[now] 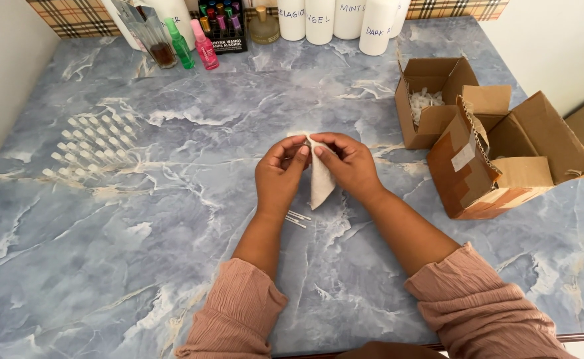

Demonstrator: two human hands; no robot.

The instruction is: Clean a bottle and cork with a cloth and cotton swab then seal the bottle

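My left hand (279, 178) and my right hand (350, 164) meet over the middle of the blue marbled table (172, 266). Both pinch a white tissue (320, 185) that hangs down between them. A small object sits inside the tissue at my fingertips, mostly hidden. Two thin clear tubes (297, 218) lie on the table just below my left hand.
Rows of small clear vials (92, 146) stand at the left. Coloured bottles (192, 43) and white labelled containers (345, 20) line the far edge. An open cardboard box with white pieces (428, 100) and a second open box (498, 166) sit at the right.
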